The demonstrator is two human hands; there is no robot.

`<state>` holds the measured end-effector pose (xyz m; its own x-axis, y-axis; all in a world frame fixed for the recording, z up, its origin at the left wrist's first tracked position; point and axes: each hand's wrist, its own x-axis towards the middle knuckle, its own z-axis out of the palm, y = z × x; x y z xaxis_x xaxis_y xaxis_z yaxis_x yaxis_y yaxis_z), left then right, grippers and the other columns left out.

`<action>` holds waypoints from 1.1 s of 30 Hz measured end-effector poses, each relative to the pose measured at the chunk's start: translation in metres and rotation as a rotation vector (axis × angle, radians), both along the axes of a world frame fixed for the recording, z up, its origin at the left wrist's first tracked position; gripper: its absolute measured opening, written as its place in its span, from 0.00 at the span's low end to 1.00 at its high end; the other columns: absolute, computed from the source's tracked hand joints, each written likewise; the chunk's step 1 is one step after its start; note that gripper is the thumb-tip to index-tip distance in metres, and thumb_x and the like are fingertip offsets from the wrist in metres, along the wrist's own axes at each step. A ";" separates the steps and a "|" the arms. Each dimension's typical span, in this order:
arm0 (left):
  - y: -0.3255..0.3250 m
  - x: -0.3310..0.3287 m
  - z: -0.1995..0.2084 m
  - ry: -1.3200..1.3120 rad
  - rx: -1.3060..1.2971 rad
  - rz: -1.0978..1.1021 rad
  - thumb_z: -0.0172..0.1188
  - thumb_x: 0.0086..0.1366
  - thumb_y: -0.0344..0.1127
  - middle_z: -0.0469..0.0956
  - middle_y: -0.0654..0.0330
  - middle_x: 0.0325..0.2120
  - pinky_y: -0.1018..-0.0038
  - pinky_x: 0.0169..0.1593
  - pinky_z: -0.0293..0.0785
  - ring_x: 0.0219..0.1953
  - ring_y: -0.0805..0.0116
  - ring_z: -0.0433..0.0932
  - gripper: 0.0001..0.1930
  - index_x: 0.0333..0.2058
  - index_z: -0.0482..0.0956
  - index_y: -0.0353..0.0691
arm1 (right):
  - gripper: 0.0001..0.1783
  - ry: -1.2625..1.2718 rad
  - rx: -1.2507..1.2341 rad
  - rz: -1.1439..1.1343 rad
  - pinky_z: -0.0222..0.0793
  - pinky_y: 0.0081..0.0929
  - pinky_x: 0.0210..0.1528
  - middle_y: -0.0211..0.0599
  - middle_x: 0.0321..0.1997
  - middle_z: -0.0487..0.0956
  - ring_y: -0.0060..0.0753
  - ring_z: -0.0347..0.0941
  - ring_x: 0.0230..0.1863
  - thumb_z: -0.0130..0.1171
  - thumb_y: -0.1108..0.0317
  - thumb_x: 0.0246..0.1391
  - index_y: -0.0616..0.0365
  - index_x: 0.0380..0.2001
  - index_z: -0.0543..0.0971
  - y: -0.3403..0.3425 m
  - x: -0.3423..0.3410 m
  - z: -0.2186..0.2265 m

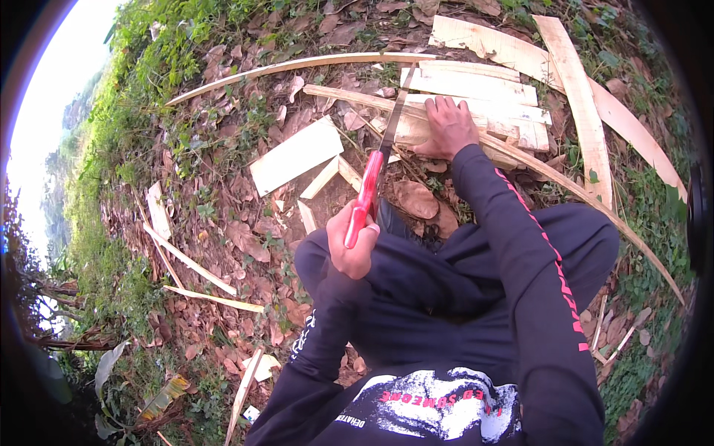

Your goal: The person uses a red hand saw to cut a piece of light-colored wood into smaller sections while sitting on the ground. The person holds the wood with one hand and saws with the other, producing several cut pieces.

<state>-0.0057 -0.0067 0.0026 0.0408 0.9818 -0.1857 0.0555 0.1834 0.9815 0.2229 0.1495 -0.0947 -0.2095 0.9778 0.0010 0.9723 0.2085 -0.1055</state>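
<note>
My left hand (348, 249) is wrapped round the red handle of a hand saw (364, 195). The saw's dark blade points away from me and crosses a long, thin wooden strip (573, 184); whether its teeth bite into the wood I cannot tell. My right hand (451, 128) presses down on the strip just right of the blade, thumb to the left and fingers bent over the wood. Beneath the strip and that hand lies a stack of pale short boards (480, 88). Parts of the stack are hidden by my hand and sleeve.
Beyond the stack lie a long curved-looking strip (290, 67) and two wide planks, one (576, 97) crossing the other (647, 141). A rectangular board (296, 154) and small offcuts (321, 178) sit left of the saw. Dry leaves and plants cover the ground around my crossed legs.
</note>
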 end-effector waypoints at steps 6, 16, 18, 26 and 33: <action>-0.030 0.009 0.045 -0.010 -0.013 0.052 0.50 0.58 0.28 0.61 0.69 0.14 0.83 0.17 0.49 0.13 0.84 0.55 0.04 0.28 0.67 0.35 | 0.52 0.020 -0.005 -0.043 0.66 0.43 0.56 0.39 0.50 0.74 0.37 0.70 0.56 0.74 0.31 0.28 0.56 0.51 0.74 -0.021 -0.005 0.011; -0.168 -0.080 0.115 -0.320 0.144 0.229 0.56 0.59 0.34 0.60 0.69 0.11 0.81 0.16 0.51 0.10 0.82 0.55 0.11 0.29 0.68 0.32 | 0.27 0.408 0.416 0.145 0.65 0.43 0.55 0.37 0.45 0.74 0.42 0.70 0.51 0.66 0.51 0.51 0.56 0.48 0.75 -0.053 0.000 0.028; -0.165 -0.083 0.111 -0.320 0.209 0.239 0.53 0.60 0.34 0.59 0.69 0.10 0.80 0.16 0.49 0.09 0.82 0.54 0.09 0.29 0.68 0.34 | 0.21 0.375 0.316 0.123 0.66 0.41 0.55 0.37 0.46 0.74 0.41 0.70 0.52 0.65 0.57 0.53 0.55 0.46 0.77 -0.064 0.001 0.029; -0.119 -0.068 0.101 -0.402 0.198 0.280 0.53 0.60 0.33 0.60 0.69 0.10 0.79 0.17 0.51 0.09 0.82 0.54 0.07 0.30 0.69 0.34 | 0.06 0.419 0.282 0.049 0.67 0.38 0.52 0.33 0.39 0.78 0.38 0.73 0.48 0.60 0.69 0.55 0.55 0.37 0.80 -0.049 -0.005 0.028; -0.077 -0.044 0.065 -0.337 0.138 0.150 0.56 0.59 0.34 0.59 0.69 0.10 0.81 0.16 0.51 0.10 0.81 0.54 0.10 0.32 0.69 0.31 | 0.08 0.548 0.157 0.036 0.65 0.39 0.54 0.36 0.38 0.78 0.40 0.73 0.46 0.56 0.65 0.59 0.57 0.36 0.79 -0.031 0.001 0.019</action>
<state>-0.0496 -0.0834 0.0672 -0.0693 0.9962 -0.0519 -0.2920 0.0295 0.9560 0.2239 0.1185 -0.0760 -0.1710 0.9494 0.2634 0.7761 0.2944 -0.5576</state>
